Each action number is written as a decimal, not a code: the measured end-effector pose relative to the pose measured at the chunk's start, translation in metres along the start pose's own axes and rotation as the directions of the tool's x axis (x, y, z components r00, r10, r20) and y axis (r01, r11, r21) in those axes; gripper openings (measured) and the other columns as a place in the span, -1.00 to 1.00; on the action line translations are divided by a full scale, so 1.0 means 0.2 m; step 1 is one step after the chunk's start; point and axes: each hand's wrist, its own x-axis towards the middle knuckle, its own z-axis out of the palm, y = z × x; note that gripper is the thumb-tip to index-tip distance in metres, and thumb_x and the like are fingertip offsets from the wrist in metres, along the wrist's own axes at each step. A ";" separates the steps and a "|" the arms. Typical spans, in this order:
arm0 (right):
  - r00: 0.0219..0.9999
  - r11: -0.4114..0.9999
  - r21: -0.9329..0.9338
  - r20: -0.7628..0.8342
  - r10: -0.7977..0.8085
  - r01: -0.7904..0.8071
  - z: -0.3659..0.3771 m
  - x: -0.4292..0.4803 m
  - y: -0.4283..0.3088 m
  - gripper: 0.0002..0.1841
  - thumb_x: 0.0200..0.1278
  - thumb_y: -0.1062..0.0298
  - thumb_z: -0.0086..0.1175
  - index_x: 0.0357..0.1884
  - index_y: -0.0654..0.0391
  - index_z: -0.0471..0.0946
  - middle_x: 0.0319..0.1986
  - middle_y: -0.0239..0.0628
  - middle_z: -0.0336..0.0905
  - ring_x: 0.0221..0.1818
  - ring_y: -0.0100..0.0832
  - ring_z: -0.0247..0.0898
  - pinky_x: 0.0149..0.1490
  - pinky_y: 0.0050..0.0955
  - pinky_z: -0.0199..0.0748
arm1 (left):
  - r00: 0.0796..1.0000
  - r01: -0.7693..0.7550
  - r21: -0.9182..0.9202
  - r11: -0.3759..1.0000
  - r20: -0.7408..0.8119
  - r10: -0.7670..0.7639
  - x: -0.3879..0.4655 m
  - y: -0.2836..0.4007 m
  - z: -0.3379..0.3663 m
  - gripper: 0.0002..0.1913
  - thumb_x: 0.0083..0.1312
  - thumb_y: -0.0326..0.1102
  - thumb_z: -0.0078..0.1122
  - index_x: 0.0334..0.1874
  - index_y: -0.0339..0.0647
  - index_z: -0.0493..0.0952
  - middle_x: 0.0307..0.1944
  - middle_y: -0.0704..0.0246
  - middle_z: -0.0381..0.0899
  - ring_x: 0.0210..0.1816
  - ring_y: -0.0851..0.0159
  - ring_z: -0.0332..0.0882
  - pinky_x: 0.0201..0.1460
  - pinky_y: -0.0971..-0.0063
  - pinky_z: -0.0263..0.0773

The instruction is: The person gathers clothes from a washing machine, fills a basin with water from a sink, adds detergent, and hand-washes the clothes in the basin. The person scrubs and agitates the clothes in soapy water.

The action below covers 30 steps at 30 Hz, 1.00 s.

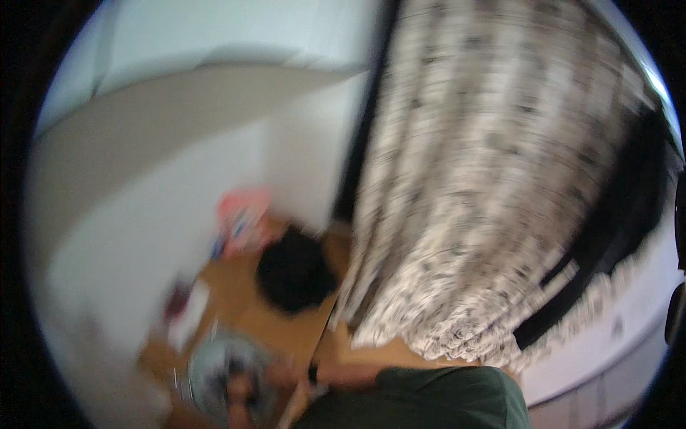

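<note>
Strong blur covers the lower part of the head view. My left hand [241,387] reaches down into a pale round tub [199,370] with dark contents that I cannot make out. From the right, my right arm comes out of a dark green sleeve, with a black band at the wrist. My right hand [281,374] is at the near right side of the tub; whether it touches the rim is unclear. The fingers of both hands are too smeared to show a grip.
A black rounded object [296,272] sits on the wood-coloured surface [230,289]. Behind it is a pink package [244,217]. A dark red item [177,300] and a white one [192,311] lie near the wall. A patterned curtain [471,187] hangs at right, with black cloth [605,252] beside it.
</note>
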 end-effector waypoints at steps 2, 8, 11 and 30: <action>0.986 0.999 -0.046 0.166 0.004 0.004 0.01 -0.02 -0.01 -0.74 0.36 0.15 0.13 -0.12 0.12 0.65 -0.20 -0.03 0.72 -0.16 -0.06 0.65 -0.09 0.03 0.55 | 0.995 -0.012 -0.117 0.993 -0.101 0.000 -0.05 -0.03 0.04 -0.61 0.46 -0.23 0.03 0.27 -0.17 0.56 0.15 -0.03 0.64 0.03 -0.11 0.67 0.15 0.02 0.53; 0.956 0.988 -0.157 0.289 0.046 0.000 -0.13 0.14 0.17 -0.65 0.41 0.08 0.16 0.07 0.07 0.63 -0.17 -0.03 0.75 -0.08 0.04 0.68 -0.01 0.04 0.60 | 0.943 0.154 -0.116 0.981 -0.278 -0.181 -0.12 -0.02 -0.08 -0.67 0.24 -0.29 0.27 0.04 -0.18 0.64 -0.07 0.06 0.70 0.14 -0.09 0.62 0.16 -0.03 0.55; 0.943 0.991 -0.132 0.328 0.060 -0.017 -0.13 0.25 0.17 -0.55 0.39 0.02 0.21 0.19 0.07 0.60 -0.05 0.01 0.72 0.02 0.05 0.65 0.09 0.01 0.58 | 0.913 0.213 -0.203 0.956 -0.308 -0.269 -0.24 -0.07 0.00 -0.56 0.22 -0.25 0.38 0.15 -0.18 0.59 0.02 0.11 0.64 0.15 -0.07 0.60 0.19 -0.02 0.54; 0.759 0.969 0.039 0.614 -0.216 0.245 0.34 0.55 0.20 -0.36 0.31 -0.05 0.17 0.36 0.09 0.49 0.23 0.07 0.56 0.27 0.08 0.50 0.30 0.05 0.50 | 0.888 0.381 -0.398 0.835 -0.096 -0.450 -0.12 -0.18 0.30 -0.20 0.24 -0.04 0.45 0.46 -0.23 0.31 0.25 -0.04 0.53 0.27 -0.19 0.52 0.32 -0.02 0.47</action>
